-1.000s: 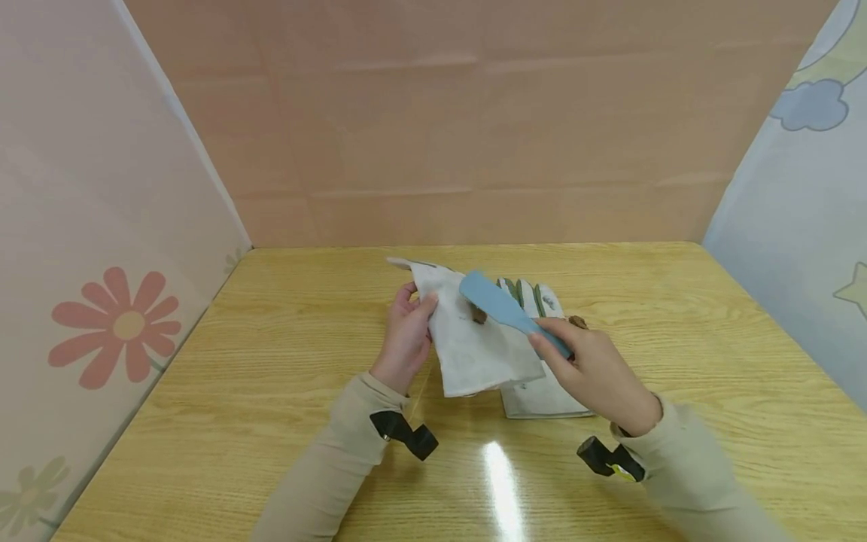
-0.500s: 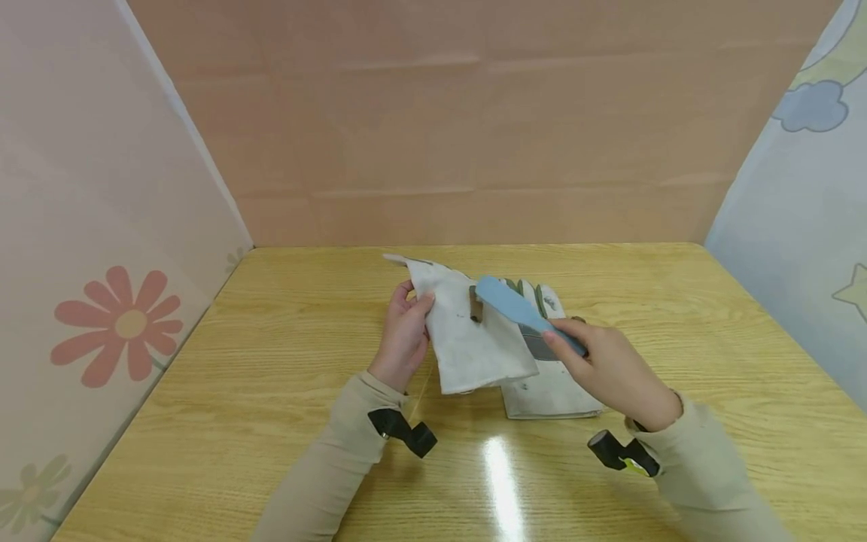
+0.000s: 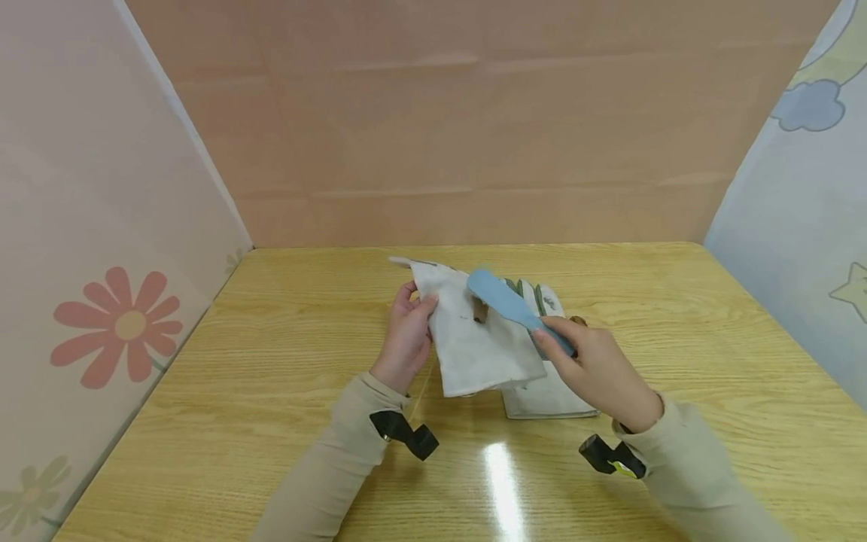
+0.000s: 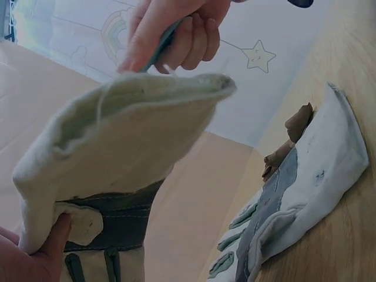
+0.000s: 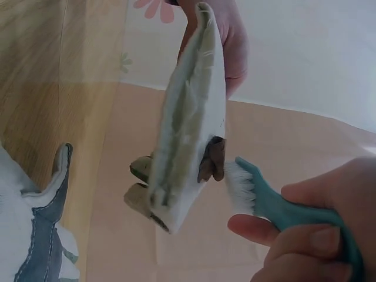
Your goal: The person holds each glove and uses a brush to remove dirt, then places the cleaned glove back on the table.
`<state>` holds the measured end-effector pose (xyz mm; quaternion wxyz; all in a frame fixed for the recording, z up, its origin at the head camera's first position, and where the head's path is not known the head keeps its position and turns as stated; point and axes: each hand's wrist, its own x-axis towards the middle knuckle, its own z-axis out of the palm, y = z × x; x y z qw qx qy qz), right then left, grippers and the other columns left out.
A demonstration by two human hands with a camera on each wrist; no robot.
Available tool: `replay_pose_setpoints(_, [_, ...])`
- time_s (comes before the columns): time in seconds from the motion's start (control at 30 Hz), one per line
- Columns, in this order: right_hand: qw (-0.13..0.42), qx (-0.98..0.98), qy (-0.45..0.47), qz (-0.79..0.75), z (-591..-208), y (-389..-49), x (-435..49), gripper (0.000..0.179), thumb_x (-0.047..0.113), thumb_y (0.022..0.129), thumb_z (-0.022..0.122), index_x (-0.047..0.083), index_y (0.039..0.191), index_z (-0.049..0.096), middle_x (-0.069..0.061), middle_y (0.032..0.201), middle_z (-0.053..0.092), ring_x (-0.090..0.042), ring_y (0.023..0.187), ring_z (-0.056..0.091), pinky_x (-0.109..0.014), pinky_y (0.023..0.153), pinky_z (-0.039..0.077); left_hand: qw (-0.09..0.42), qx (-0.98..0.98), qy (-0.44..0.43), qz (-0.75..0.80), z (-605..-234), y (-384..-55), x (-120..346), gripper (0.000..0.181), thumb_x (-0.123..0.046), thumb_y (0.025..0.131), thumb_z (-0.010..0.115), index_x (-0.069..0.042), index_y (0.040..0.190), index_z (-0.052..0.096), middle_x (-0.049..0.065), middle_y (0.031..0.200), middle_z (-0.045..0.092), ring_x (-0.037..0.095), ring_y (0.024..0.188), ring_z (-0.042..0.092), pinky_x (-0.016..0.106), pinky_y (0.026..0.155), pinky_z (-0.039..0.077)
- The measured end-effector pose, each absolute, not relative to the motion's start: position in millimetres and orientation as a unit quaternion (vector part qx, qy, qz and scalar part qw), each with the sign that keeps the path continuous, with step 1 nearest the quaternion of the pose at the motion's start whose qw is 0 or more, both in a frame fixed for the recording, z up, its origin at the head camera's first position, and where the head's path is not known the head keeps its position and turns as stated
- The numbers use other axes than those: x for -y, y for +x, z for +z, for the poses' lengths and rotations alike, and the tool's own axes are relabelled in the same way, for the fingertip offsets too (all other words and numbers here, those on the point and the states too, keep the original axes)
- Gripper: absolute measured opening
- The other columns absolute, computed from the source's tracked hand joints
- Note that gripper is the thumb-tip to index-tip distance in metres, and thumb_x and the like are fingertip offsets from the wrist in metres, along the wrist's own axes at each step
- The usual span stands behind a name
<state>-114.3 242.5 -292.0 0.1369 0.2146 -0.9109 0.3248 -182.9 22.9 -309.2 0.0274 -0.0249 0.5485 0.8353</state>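
My left hand (image 3: 404, 335) grips one side of a white work glove (image 3: 484, 354), holding it tilted above the table; its dark, green-trimmed side shows in the left wrist view. A brown clump (image 5: 212, 158) like mud or clay sticks to the white face of this glove. In my right hand (image 3: 599, 369) is a blue scrubbing brush (image 3: 504, 299), held by its handle. Its white bristles (image 5: 239, 188) point at the brown clump, right at its edge in the right wrist view.
A second work glove (image 4: 323, 158) lies on the wooden table (image 3: 305, 361) just right of the held one. Brown clumps (image 4: 298, 122) sit along its far side. A pinkish-brown panel (image 3: 474, 150) closes off the back, with printed walls at both sides.
The brush went a little right, baring more of the brown clump, then came back left over it. The held glove shifted slightly with it; the left hand kept its grip.
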Motion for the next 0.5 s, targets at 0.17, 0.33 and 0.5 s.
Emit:
replay_pose_setpoints(0.17, [0.11,0.926,0.195,0.306,-289.2,-113.4,-245.3,0.023,0.017,0.097,0.049,0.002,0.105,0.064,0.004,0.056,0.034,0.001,0.044,0.022,-0.02,0.043,0.028,0.016,-0.543,-0.024,0.839,-308.3,-184.9,-19.7,0.028,-0.003,0.098,0.04,-0.004,0.126,0.038,0.013,0.115,0.055,0.021,0.108,0.057,0.03,0.087,0.047])
replay_pose_setpoints(0.33, [0.09,0.934,0.191,0.287,-284.5,-112.0,-249.9,0.022,0.02,0.098,0.048,0.004,0.103,0.062,0.004,0.057,0.035,-0.001,0.045,0.023,-0.02,0.045,0.028,0.018,-0.538,-0.023,0.843,-308.2,-185.4,-18.5,0.028,-0.003,0.098,0.04,-0.005,0.125,0.038,0.01,0.112,0.055,0.016,0.103,0.057,0.027,0.085,0.047])
replay_pose_setpoints(0.5, [0.125,0.925,0.193,0.304,-282.7,-109.7,-250.0,0.021,0.017,0.098,0.048,0.004,0.105,0.062,0.007,0.054,0.034,0.001,0.043,0.024,-0.021,0.043,0.028,0.011,-0.538,-0.023,0.842,-309.5,-185.8,-19.5,0.029,-0.001,0.098,0.039,-0.003,0.126,0.038,0.013,0.115,0.055,0.019,0.106,0.057,0.028,0.086,0.047])
